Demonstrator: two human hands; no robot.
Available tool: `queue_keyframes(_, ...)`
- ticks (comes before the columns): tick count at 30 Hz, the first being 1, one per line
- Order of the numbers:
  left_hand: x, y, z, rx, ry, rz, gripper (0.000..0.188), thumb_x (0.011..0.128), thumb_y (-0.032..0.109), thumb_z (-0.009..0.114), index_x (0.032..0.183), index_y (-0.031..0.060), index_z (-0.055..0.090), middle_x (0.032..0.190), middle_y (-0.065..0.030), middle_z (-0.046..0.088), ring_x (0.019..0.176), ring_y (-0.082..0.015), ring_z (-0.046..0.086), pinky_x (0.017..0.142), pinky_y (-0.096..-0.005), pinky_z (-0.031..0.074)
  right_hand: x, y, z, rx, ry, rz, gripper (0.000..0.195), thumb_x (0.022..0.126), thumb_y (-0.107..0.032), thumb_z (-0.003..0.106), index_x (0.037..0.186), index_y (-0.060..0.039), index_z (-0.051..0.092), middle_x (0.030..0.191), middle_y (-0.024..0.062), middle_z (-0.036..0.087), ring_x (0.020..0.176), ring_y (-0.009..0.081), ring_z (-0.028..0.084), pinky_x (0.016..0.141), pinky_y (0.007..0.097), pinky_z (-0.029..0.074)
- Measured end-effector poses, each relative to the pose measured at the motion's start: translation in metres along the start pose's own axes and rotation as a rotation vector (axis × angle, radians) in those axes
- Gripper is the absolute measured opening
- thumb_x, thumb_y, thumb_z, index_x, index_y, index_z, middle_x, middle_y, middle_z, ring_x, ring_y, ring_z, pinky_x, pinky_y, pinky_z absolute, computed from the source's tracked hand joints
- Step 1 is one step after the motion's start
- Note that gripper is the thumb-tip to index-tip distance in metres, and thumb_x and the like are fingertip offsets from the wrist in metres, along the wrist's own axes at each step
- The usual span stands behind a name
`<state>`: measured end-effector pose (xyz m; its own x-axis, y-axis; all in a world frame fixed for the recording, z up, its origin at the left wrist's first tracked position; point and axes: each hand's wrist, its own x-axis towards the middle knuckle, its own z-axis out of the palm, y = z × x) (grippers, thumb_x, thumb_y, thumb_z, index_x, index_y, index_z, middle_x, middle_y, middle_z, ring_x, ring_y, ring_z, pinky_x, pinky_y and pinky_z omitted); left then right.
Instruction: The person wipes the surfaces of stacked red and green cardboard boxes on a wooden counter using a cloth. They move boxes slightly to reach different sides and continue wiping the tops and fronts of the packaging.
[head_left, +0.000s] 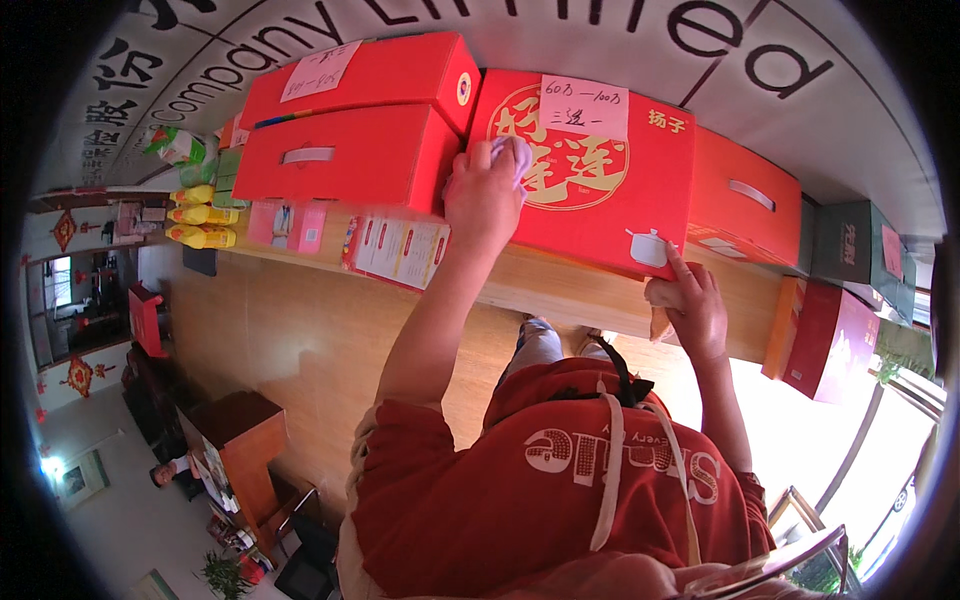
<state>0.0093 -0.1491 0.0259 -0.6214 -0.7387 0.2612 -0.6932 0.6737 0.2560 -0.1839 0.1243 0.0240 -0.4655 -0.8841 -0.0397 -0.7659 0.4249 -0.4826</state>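
Observation:
My left hand (484, 199) presses a crumpled pale purple cloth (513, 161) against the left part of a large red cookware box (585, 217). This box has a gold round emblem and a white pot picture, and a handwritten pink paper (585, 105) is stuck on it. At its lower right corner my right hand (694, 307) rests its extended index finger on the box. The other fingers are curled around a tan cloth-like piece (660, 324), mostly hidden by the hand. The boxes stand on a wooden counter (555, 289) in front of me.
Two stacked red boxes (330, 161) stand left; an orange-red handled box (742, 199) and dark green box (847, 240) right. Yellow bottles (202, 216) and a printed sheet (401, 247) are at the left. A person (176, 474) is by a wooden desk (240, 427).

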Motion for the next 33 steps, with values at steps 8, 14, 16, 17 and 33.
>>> queue_keyframes(8,-0.080,0.028,-0.020,-0.298,-0.057,0.192,0.061,0.069,0.012,0.082,0.128,0.0088,0.065,0.120,-0.0123,0.060,0.103,-0.0355,0.062,0.084,-0.0502,0.053,0.000,-0.009,0.003,-0.043,0.018,0.028,0.089,0.072,0.002,0.077,0.154,-0.0232,0.052,0.116,0.0106,0.065,0.111,0.0330,0.061,0.093,0.0448,0.053)
queue_keyframes(14,-0.071,-0.014,-0.094,-0.461,0.198,0.286,0.057,0.072,0.013,0.076,0.127,0.0043,0.066,0.121,-0.0154,0.061,0.102,-0.0373,0.062,0.087,-0.0486,0.051,0.001,-0.017,-0.008,0.023,-0.055,0.118,0.089,0.072,0.008,0.072,0.153,-0.0221,0.052,0.114,0.0132,0.064,0.111,0.0340,0.063,0.093,0.0434,0.053)
queue_keyframes(16,-0.063,-0.040,-0.114,-0.434,0.351,0.278,0.054,0.074,0.013,0.074,0.127,0.0033,0.067,0.121,-0.0171,0.061,0.101,-0.0371,0.062,0.089,-0.0471,0.051,0.000,-0.026,-0.019,-0.001,-0.055,0.096,0.090,0.073,0.009,0.069,0.155,-0.0226,0.050,0.115,0.0138,0.064,0.108,0.0351,0.064,0.090,0.0441,0.054)
queue_keyframes(17,-0.057,-0.053,-0.127,-0.371,0.427,0.294,0.055,0.076,0.015,0.073,0.129,0.0033,0.068,0.122,-0.0186,0.061,0.103,-0.0362,0.060,0.089,-0.0459,0.051,-0.001,-0.031,-0.024,-0.011,-0.054,0.086,0.091,0.073,0.010,0.068,0.156,-0.0228,0.048,0.116,0.0140,0.063,0.107,0.0357,0.064,0.089,0.0445,0.054)
queue_keyframes(33,0.145,-0.131,-0.089,0.104,0.098,-0.053,0.033,0.084,0.011,0.074,0.117,0.0166,0.074,0.125,-0.0085,0.062,0.113,-0.0335,0.061,0.094,-0.0480,0.055,0.063,-0.126,-0.019,-0.038,-0.054,-0.313,0.066,0.068,-0.002,0.076,0.133,-0.0153,0.067,0.111,0.0108,0.064,0.108,0.0328,0.063,0.087,0.0449,0.055)
